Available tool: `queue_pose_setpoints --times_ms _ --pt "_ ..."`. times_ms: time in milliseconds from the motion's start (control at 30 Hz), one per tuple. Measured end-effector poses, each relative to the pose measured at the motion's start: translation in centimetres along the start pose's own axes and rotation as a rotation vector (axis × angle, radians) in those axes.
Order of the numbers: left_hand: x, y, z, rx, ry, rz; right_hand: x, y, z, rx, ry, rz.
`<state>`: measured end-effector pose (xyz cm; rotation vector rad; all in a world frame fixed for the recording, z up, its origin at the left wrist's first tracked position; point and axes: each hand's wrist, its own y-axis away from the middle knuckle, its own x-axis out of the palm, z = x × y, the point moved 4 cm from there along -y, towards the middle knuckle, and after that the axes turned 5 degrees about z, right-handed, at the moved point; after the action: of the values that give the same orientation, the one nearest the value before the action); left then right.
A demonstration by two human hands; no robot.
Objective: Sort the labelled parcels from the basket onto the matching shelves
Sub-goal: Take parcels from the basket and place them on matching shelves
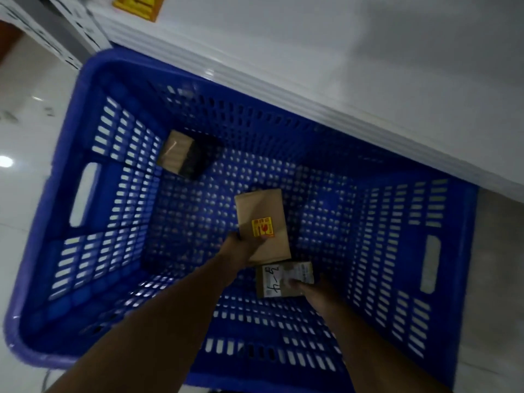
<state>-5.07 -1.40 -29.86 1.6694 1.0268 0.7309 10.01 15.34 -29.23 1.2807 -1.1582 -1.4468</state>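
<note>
A big blue slotted basket [85, 194] fills the view. Both my arms reach down into it. My left hand [243, 248] grips the near end of a flat brown parcel [261, 211] with a yellow sticker. My right hand [307, 292] holds a smaller parcel [280, 279] with a white label bearing handwritten numbers, the thumb on its top. A third brown parcel [177, 153] with a dark side lies in the basket's far left corner, away from both hands.
A white shelf board [340, 66] runs along the basket's far side, with a yellow item [139, 5] at its top left end. Glossy white floor [25, 123] lies to the left. More white shelving stands at top left.
</note>
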Motion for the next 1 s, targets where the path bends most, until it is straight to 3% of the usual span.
queue_pose_setpoints --times_ms 133,300,500,633,733,867,1000 --pt "0.5 -2.5 0.9 -0.007 -0.011 -0.026 0.7 -7.5 -4.5 -0.024 -0.196 0.054" --pt "1.6 -3.9 0.4 0.037 0.019 -0.008 0.9 -4.5 -1.6 -0.106 -0.410 0.049" --pt "3.4 -3.6 -0.4 0.080 0.086 0.015 -0.5 -2.9 -1.9 -0.114 -0.403 -0.048" --pt "3.9 -3.1 -0.2 0.103 0.135 0.038 -4.3 -1.9 -1.1 -0.130 -0.498 -0.284" --pt "3.6 -2.7 0.0 0.123 0.135 -0.003 -6.6 -2.4 -1.3 -0.204 -0.436 -0.390" --pt "3.0 -2.4 -0.1 0.144 0.127 0.010 -6.1 -2.7 0.0 -0.243 -0.130 -0.406" --pt "1.4 -1.4 -0.6 0.170 0.051 0.058 -4.6 -1.5 2.0 -0.364 0.127 -0.591"
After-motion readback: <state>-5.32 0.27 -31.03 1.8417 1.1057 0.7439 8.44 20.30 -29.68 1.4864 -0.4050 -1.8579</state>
